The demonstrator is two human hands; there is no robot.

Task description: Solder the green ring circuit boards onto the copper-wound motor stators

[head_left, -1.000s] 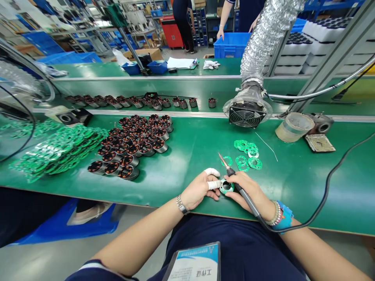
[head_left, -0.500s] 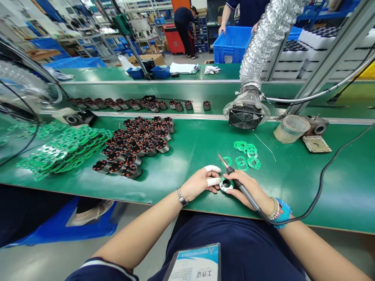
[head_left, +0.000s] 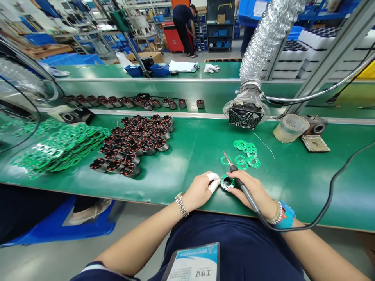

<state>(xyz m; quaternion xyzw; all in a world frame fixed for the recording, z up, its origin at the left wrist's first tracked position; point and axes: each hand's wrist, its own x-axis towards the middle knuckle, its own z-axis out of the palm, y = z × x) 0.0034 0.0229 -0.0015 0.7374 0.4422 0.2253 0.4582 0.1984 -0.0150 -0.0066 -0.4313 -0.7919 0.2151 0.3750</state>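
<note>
My right hand (head_left: 254, 189) is closed round a soldering iron (head_left: 244, 189), its tip pointing up and away to the left. Its thumb and forefinger also rest against a motor stator (head_left: 224, 187) topped with a green ring-shaped circuit board (head_left: 231, 182). At the stator's left edge is my left hand (head_left: 199, 192), fingers curled and pressed together in a pinch. White covers wrap two of its fingertips; whatever lies between them is too small to make out. Just beyond the hands, several loose green ring boards (head_left: 240, 162) lie on the green bench (head_left: 181, 156).
Rows of copper-wound stators (head_left: 134, 142) and stacked green board panels (head_left: 64, 148) cover the left side. A fume fan (head_left: 245, 117) hangs ahead. A round tub (head_left: 291, 128) and solder wire (head_left: 265, 146) lie right. The iron's cable (head_left: 329, 195) loops rightward. A co-worker (head_left: 184, 25) bends far behind.
My left fingers have gone from stretched beside the stator to curled in a pinch at its edge. The iron's tip has shifted slightly right. Across the bench, a person's blue bin has been lifted.
</note>
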